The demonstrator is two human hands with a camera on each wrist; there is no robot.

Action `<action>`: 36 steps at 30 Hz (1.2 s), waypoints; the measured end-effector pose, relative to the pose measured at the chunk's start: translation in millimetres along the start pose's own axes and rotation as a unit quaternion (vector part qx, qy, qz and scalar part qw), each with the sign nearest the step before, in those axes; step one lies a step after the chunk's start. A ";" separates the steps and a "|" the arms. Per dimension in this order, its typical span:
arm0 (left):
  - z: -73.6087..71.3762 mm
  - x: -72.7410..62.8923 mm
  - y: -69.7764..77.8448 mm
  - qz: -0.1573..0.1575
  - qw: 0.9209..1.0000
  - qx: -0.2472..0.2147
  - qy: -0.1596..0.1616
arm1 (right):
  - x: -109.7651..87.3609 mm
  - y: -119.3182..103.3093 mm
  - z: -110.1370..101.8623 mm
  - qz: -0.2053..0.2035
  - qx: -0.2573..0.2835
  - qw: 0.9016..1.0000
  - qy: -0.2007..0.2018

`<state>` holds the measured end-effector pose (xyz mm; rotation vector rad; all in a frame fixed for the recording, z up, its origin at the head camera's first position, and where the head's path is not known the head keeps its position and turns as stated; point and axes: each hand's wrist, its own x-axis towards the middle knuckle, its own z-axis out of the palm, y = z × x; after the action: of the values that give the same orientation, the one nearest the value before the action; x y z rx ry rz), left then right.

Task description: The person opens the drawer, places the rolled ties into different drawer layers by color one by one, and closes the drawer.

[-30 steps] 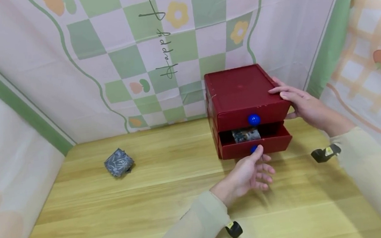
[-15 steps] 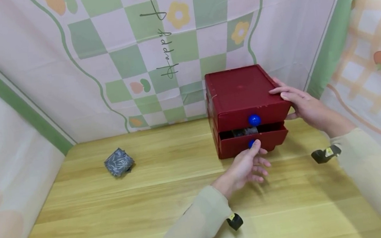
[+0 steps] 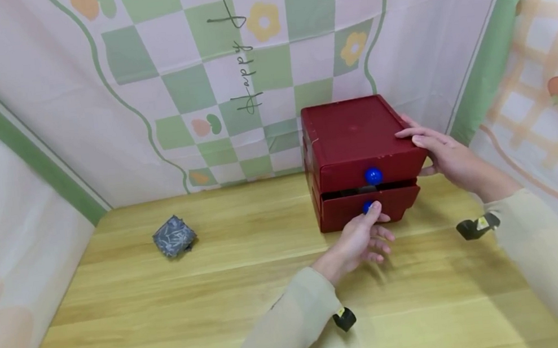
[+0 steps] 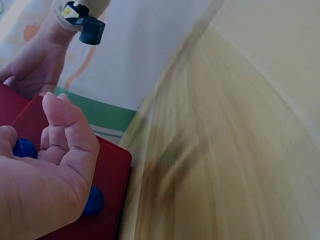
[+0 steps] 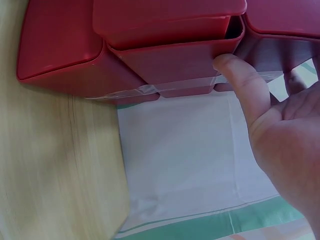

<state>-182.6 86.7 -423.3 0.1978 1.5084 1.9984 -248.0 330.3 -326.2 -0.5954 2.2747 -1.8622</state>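
Observation:
A red two-drawer cabinet [image 3: 356, 129] stands on the table at the right in the head view. Its lower drawer [image 3: 341, 211] is slightly pulled out, with only a sliver of a greyish thing [image 3: 366, 190] showing inside. My left hand [image 3: 359, 239] presses its thumb against that drawer's blue knob [image 3: 367, 206], other fingers loose below. My right hand [image 3: 440, 151] rests on the cabinet's right edge, some fingers on top and the thumb [image 5: 245, 82] against the side. In the left wrist view the left hand [image 4: 55, 170] partly hides both knobs.
A grey patterned folded packet [image 3: 174, 237] lies on the wooden table [image 3: 170, 304], well left of the cabinet. A printed cloth [image 3: 247, 69] hangs behind, with more cloth at both sides. Clear tape [image 5: 150, 90] runs along the cabinet's side.
The lower drawer has slid inward under my left hand, which moved forward with it. What lies inside is now mostly covered. My right hand has stayed on the cabinet's edge.

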 end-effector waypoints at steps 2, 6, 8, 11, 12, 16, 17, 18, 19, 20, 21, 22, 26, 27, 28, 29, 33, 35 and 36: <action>-0.6 1.4 1.0 -0.001 1.000 -0.001 0.000 | 0.5 -0.2 -0.4 -0.001 0.001 1.000 0.001; -2.3 4.6 1.6 0.000 1.000 0.000 -0.001 | 0.9 -0.8 -0.4 0.000 -0.001 1.000 0.000; -3.1 6.1 1.8 0.003 1.000 0.005 0.001 | 0.6 -1.0 0.2 0.000 -0.002 1.000 -0.001; -3.9 8.7 1.9 0.007 1.000 0.013 0.004 | 0.3 -1.1 0.9 0.000 -0.001 1.000 -0.001; -4.0 9.2 2.0 0.007 1.000 0.015 0.006 | 0.3 -1.1 1.0 0.000 0.000 1.000 -0.001; -3.5 11.4 2.4 0.009 1.000 0.022 0.011 | 0.3 -0.5 0.4 -0.001 0.001 1.000 0.000; -3.3 12.0 2.6 0.009 1.000 0.024 0.013 | 0.5 -0.3 0.0 -0.001 0.000 1.000 0.001; -2.9 12.2 2.9 0.009 0.999 0.027 0.017 | 0.6 -0.1 -0.5 -0.001 0.000 1.000 0.001; -2.5 12.7 3.2 0.009 0.999 0.029 0.020 | 0.7 0.1 -0.9 -0.001 0.001 1.000 0.001; -2.3 13.3 3.5 0.009 0.999 0.032 0.021 | 0.8 0.3 -1.5 -0.001 0.002 1.000 0.000; -1.9 13.8 3.8 0.009 0.999 0.036 0.022 | 0.7 0.4 -2.1 -0.001 0.004 1.000 0.000; -1.6 14.2 4.4 0.009 0.999 0.039 0.022 | 0.7 0.3 -2.6 -0.002 0.006 1.000 0.001; -0.9 15.5 5.6 0.011 0.999 0.049 0.019 | -0.5 -0.6 -4.2 -0.005 0.013 1.000 0.005; -0.8 15.5 5.7 0.011 0.998 0.051 0.017 | -0.9 -0.8 -4.2 -0.006 0.010 1.000 0.006; -0.8 15.5 5.6 0.010 0.998 0.052 0.017 | -1.2 -1.1 -3.9 -0.005 0.007 1.000 0.007; -1.0 15.4 5.5 0.010 0.998 0.053 0.016 | -1.3 -1.4 -3.5 -0.004 0.005 1.000 0.007; -3.2 14.3 4.3 0.011 0.998 0.058 0.015 | -0.5 -1.9 -0.7 0.001 -0.005 1.000 0.007; -4.2 14.2 3.2 0.013 0.997 0.068 0.016 | -0.4 -1.7 0.2 0.000 -0.007 1.000 0.006; -4.4 14.6 2.3 0.016 0.997 0.073 0.019 | -0.6 -1.3 0.5 0.001 -0.012 1.000 0.008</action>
<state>-197.2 90.7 -426.1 0.2461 1.6860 1.9272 -247.0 329.9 -325.1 -0.5842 2.3094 -1.8479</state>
